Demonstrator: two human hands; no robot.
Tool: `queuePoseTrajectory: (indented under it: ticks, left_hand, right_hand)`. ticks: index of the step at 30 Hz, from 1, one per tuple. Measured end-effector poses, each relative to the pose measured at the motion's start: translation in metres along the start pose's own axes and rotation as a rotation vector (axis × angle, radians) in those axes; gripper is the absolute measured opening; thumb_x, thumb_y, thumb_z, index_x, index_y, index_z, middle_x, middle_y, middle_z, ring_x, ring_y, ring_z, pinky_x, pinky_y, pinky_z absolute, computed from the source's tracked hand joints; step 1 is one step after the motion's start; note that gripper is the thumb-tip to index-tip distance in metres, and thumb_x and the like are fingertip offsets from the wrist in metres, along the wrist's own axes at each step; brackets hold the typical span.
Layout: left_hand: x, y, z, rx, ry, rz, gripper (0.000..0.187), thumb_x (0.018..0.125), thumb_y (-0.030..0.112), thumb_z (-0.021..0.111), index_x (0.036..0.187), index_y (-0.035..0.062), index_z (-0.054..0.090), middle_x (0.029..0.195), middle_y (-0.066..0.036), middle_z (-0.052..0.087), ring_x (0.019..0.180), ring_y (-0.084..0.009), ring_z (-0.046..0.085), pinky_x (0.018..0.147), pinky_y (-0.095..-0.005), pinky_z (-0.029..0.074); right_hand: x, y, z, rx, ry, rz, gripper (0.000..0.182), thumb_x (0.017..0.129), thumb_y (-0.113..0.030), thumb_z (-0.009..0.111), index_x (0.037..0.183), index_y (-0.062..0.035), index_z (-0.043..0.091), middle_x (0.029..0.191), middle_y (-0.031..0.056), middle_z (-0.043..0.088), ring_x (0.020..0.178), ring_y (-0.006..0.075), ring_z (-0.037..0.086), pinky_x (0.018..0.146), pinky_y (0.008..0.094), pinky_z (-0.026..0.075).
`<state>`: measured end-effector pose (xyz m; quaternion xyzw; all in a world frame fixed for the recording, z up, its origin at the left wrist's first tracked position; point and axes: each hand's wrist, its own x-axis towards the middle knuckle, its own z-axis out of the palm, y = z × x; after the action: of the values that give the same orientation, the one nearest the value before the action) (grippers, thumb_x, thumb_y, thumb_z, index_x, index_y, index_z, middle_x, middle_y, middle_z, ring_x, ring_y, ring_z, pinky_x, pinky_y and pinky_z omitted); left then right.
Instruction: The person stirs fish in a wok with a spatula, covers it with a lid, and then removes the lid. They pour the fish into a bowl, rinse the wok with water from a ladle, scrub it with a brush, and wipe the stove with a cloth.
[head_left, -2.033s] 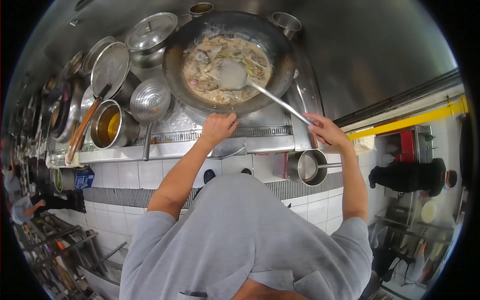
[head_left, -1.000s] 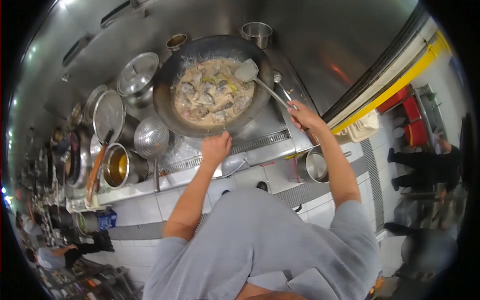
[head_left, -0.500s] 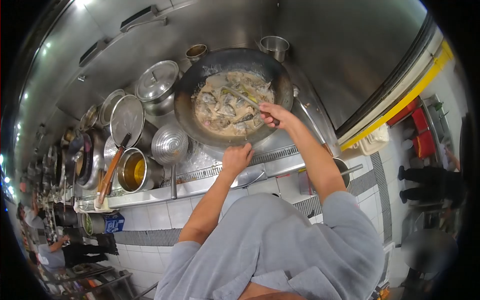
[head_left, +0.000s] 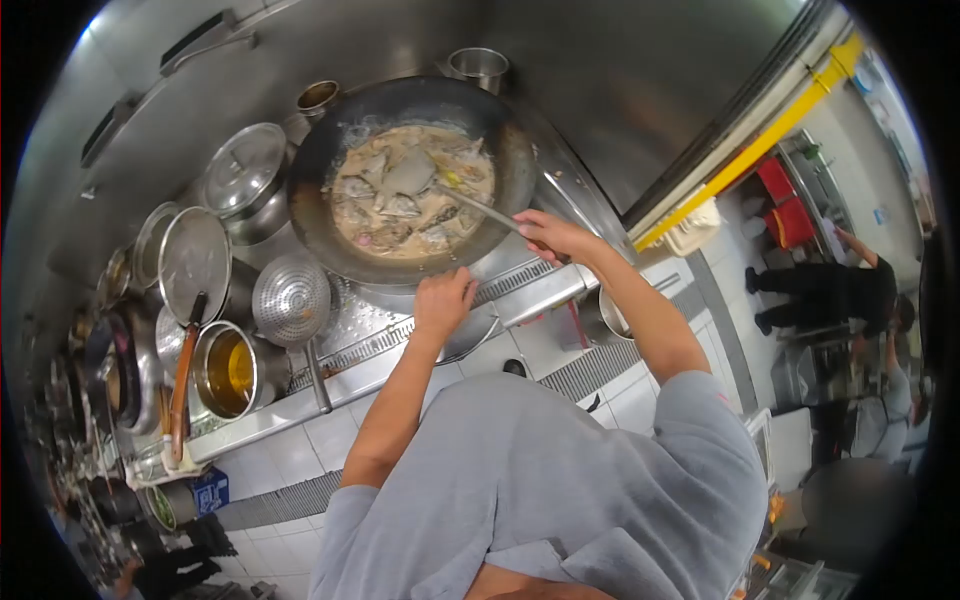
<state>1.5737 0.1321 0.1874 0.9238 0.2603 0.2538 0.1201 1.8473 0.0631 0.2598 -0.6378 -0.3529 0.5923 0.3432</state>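
Lying with its flat blade in the pale, saucy food (head_left: 362,222), the spatula (head_left: 411,173) is inside the wok (head_left: 514,165). Its long axis goes from the right hand (head_left: 558,238) forward and to the left; these fingers are closed around the handle. The left hand (head_left: 445,303) is bent at the near rim, but I cannot tell if its fingers grip it. To the left, on the worktop (head_left: 352,318), are a perforated ladle (head_left: 290,298), a lidded pot (head_left: 243,172) and an open pot (head_left: 207,372) with yellow liquid (head_left: 240,368).
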Motion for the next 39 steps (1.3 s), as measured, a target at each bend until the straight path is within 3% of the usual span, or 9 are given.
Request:
queuePoseTrajectory:
  ticks: [3,6,10,15,18,22,26,29,39]
  left_hand:
    - [0.000,-0.001,0.000,0.008,-0.005,-0.009,0.023,0.087,0.029,0.066,0.084,0.0101,0.054,0.074,-0.009,0.063,0.069,-0.0297,0.063,0.065,-0.0435,0.046]
    - [0.000,0.000,0.002,0.040,0.010,0.010,0.023,0.087,0.030,0.066,0.083,0.0103,0.054,0.073,-0.008,0.062,0.069,-0.0291,0.062,0.066,-0.0431,0.045]
    - [0.002,0.001,0.003,0.046,0.076,0.038,0.023,0.086,0.029,0.067,0.081,0.0107,0.054,0.071,-0.007,0.060,0.067,-0.0272,0.061,0.064,-0.0417,0.044]
    - [0.007,0.006,0.002,0.060,0.068,0.017,0.022,0.084,0.028,0.068,0.081,0.0113,0.055,0.071,-0.006,0.059,0.067,-0.0259,0.061,0.063,-0.0406,0.044]
    - [0.003,0.006,-0.001,0.054,0.077,0.008,0.022,0.084,0.028,0.068,0.080,0.0111,0.054,0.070,-0.006,0.059,0.067,-0.0263,0.061,0.062,-0.0406,0.044]
    - [0.004,0.010,0.002,0.033,0.063,-0.042,0.022,0.084,0.027,0.069,0.084,0.0097,0.056,0.075,-0.007,0.060,0.073,-0.0272,0.062,0.066,-0.0406,0.046]
    - [0.003,0.012,-0.032,-0.111,0.157,-0.104,0.023,0.083,0.023,0.071,0.099,0.0085,0.062,0.094,-0.012,0.061,0.091,-0.0298,0.060,0.075,-0.0408,0.046]
    - [0.014,-0.025,-0.084,-0.148,0.357,-0.175,0.029,0.083,0.019,0.071,0.108,0.0085,0.062,0.105,-0.014,0.059,0.100,-0.0329,0.057,0.081,-0.0412,0.046]
    - [0.127,-0.398,-0.233,-0.073,0.658,-0.570,0.030,0.079,0.017,0.072,0.105,0.0043,0.065,0.112,-0.021,0.059,0.107,-0.0383,0.056,0.092,-0.0456,0.046]
  right_hand:
    - [-0.063,0.019,0.003,-0.878,0.460,-0.462,0.044,0.097,-0.019,0.054,0.139,-0.0102,0.046,0.089,0.0174,0.067,0.071,0.0309,0.065,0.066,0.0427,0.053]
    - [-0.118,0.040,0.025,-0.898,0.763,-0.522,0.045,0.094,-0.016,0.056,0.138,-0.0093,0.049,0.103,0.0255,0.066,0.093,0.0401,0.065,0.084,0.0449,0.051]
    - [-0.147,0.102,0.061,-0.720,1.074,-0.459,0.049,0.093,-0.008,0.059,0.140,-0.0035,0.046,0.102,0.0231,0.066,0.089,0.0399,0.065,0.081,0.0435,0.050]
    - [-0.156,0.171,0.068,0.045,0.776,-0.227,0.049,0.098,-0.004,0.051,0.145,-0.0034,0.037,0.069,0.0045,0.052,0.048,0.0097,0.049,0.040,0.0268,0.041]
    - [-0.125,0.134,0.057,0.271,0.773,-0.299,0.043,0.097,-0.004,0.054,0.139,-0.0032,0.044,0.074,0.0021,0.054,0.053,0.0038,0.046,0.042,0.0211,0.035]
    - [-0.023,0.035,0.007,-0.040,0.617,-0.618,0.057,0.095,-0.004,0.055,0.149,-0.0072,0.034,0.090,0.0031,0.054,0.058,0.0046,0.046,0.044,0.0208,0.038]
    - [0.050,-0.103,0.040,0.504,0.063,-0.536,0.053,0.099,-0.013,0.053,0.148,-0.0125,0.033,0.087,0.0013,0.052,0.054,0.0063,0.042,0.040,0.0216,0.035]
    - [0.106,-0.154,0.077,0.571,0.014,-0.471,0.045,0.100,-0.012,0.052,0.143,-0.0123,0.038,0.087,0.0022,0.054,0.054,0.0065,0.042,0.040,0.0216,0.034]
    - [0.202,-0.193,0.206,0.800,0.041,-0.441,0.037,0.102,-0.014,0.048,0.139,-0.0135,0.041,0.087,0.0022,0.052,0.052,0.0051,0.040,0.039,0.0197,0.031]
